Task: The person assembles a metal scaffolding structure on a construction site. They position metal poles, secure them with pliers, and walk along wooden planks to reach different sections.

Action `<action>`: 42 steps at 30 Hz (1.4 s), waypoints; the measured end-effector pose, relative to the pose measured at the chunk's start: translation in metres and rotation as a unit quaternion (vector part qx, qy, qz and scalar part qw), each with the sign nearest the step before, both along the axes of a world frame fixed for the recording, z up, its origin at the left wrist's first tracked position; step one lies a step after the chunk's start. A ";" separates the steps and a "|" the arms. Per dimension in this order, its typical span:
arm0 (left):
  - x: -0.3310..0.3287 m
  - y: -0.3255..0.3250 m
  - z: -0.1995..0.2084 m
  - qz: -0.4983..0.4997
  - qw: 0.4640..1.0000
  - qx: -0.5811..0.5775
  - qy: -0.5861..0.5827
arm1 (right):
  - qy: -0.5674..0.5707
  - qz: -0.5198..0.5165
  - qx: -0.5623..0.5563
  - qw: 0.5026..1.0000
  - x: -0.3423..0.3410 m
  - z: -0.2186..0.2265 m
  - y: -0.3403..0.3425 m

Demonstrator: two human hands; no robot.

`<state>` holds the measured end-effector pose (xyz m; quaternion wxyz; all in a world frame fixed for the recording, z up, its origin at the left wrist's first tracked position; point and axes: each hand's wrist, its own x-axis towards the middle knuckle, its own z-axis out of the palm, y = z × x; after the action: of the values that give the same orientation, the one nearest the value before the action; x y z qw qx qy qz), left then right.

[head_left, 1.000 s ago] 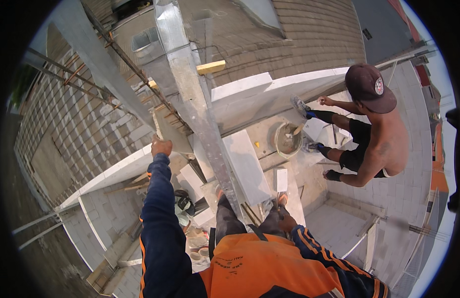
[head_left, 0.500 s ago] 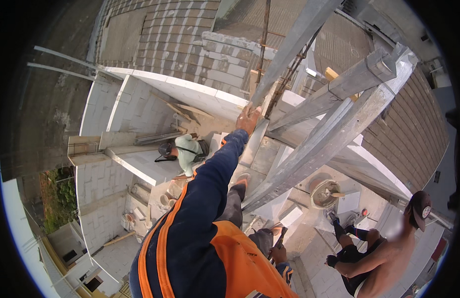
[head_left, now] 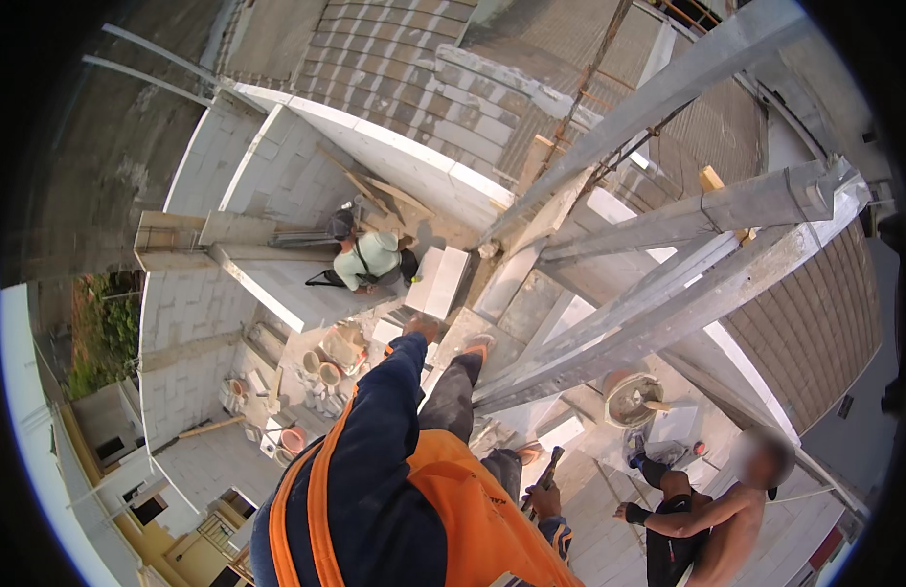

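My left hand (head_left: 424, 327) hangs in the air over my leg, away from the grey metal beam (head_left: 658, 108). It looks small and blurred, so its finger positions do not show clearly. Low in front of my body, my right hand (head_left: 545, 501) grips a slim hand tool (head_left: 550, 468) with a dark shaft and a paler tip; its exact kind is unclear. Close by the left hand are white blocks (head_left: 439, 282) and my shoe (head_left: 478, 344) on the wall top.
Slanting metal beams (head_left: 707, 293) cross the right side. A co-worker in a pale green shirt (head_left: 370, 259) bends among block walls below. Another shirtless person (head_left: 742, 519) sits at lower right near a mortar bucket (head_left: 631, 399). Several pots (head_left: 329, 374) stand below.
My left hand has come off the metal beam and drawn back toward my body. The co-worker in green has shifted and turned. My view has swung a little; the right hand still holds the tool.
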<state>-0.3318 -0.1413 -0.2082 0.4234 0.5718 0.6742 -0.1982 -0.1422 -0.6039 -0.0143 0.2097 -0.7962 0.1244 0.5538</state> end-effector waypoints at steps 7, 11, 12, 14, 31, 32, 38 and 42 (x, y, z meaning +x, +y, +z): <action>0.026 0.028 0.028 0.042 0.989 0.130 -0.056 | 0.007 -0.006 0.021 1.000 0.001 -0.007 -0.004; 0.040 0.053 0.015 0.103 0.979 0.131 -0.114 | 0.009 -0.005 0.001 1.000 -0.001 -0.004 -0.010; 0.039 0.061 0.008 0.127 0.976 0.126 -0.121 | 0.000 0.010 -0.010 1.000 -0.001 -0.004 -0.010; 0.033 0.078 -0.010 0.199 0.962 0.096 -0.159 | 0.009 0.012 -0.002 1.000 -0.001 -0.002 -0.011; -0.107 0.338 -0.053 0.333 0.882 -0.080 -0.324 | 0.024 0.041 -0.037 0.998 0.011 0.002 0.007; -0.109 0.340 -0.048 0.394 0.846 -0.103 -0.343 | 0.031 0.027 -0.032 0.999 0.013 0.003 0.009; -0.075 0.326 0.012 0.409 0.882 -0.013 -0.233 | 0.012 0.011 -0.012 1.000 0.021 0.008 0.024; -0.058 0.322 0.045 0.383 0.898 0.038 -0.212 | 0.007 0.037 -0.027 0.999 0.028 0.011 0.026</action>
<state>-0.3899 0.1807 -0.1635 0.5771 0.3135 0.7426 0.1312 -0.1146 -0.5779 -0.0038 0.1669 -0.8015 0.1109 0.5634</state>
